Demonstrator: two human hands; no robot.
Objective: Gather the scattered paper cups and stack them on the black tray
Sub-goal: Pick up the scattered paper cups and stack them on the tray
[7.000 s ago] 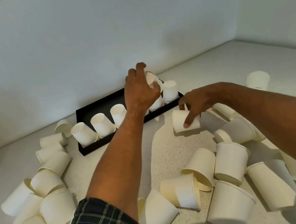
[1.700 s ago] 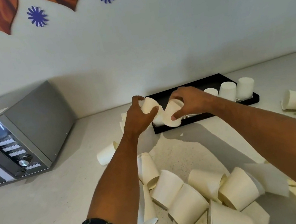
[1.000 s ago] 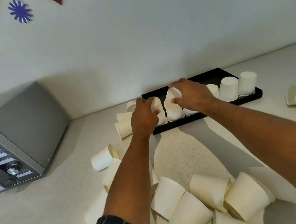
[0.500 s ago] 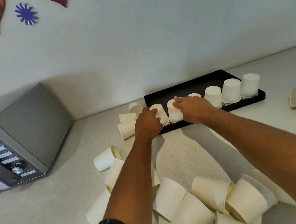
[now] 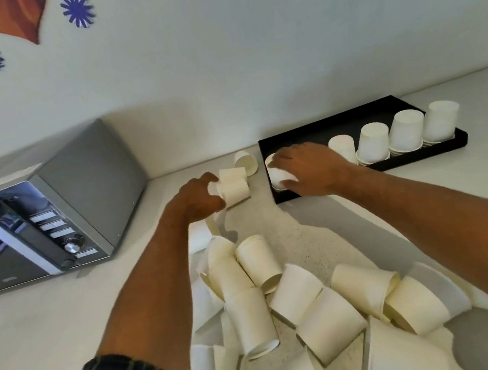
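The left hand (image 5: pixel 196 197) has its fingers (image 5: pixel 211 186) curled around a white paper cup lying on its side (image 5: pixel 234 191), its long way pointing right, toward the flat black tray (image 5: pixel 338 123). Another sideways cup (image 5: pixel 232 174) touches it just behind. The right hand (image 5: pixel 307 168) rests on the tray's left end, fingers wrapped on an upside-down white cup (image 5: pixel 276 176). The left hand is nearer the loose cups. Many more lie heaped on the pale tabletop (image 5: pixel 49 318).
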